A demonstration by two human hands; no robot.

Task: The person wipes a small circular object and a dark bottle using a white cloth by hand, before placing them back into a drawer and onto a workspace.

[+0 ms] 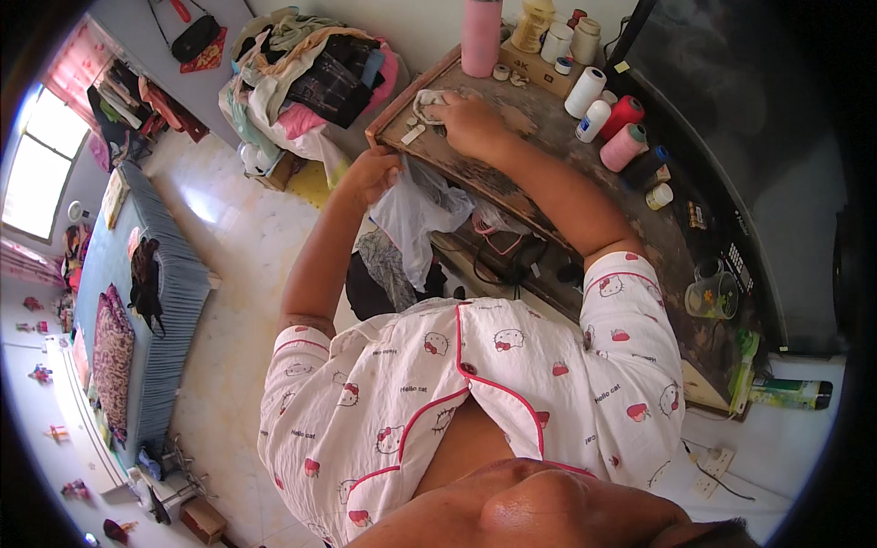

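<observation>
My right hand (469, 123) is on the worn wooden cabinet top (521, 120) near its left end, its fingers on a bunched pale cloth (427, 106). Beside the cloth lie a small white strip (413, 134) and some small round bits. Just off the cabinet's left corner, my left hand (377, 171) grips the upper edge of a translucent plastic bag (414, 219), which hangs down in front of the cabinet. What the bag holds, if anything, cannot be made out.
A pink tumbler (481, 38), thread cones (622, 116), jars and a glass mug (711, 294) stand along the cabinet before a large television (740, 137). A clothes heap (308, 75) lies beyond the left corner. Cables and a pink hanger (497, 236) are on the lower shelf. A bed (164, 315) stands left.
</observation>
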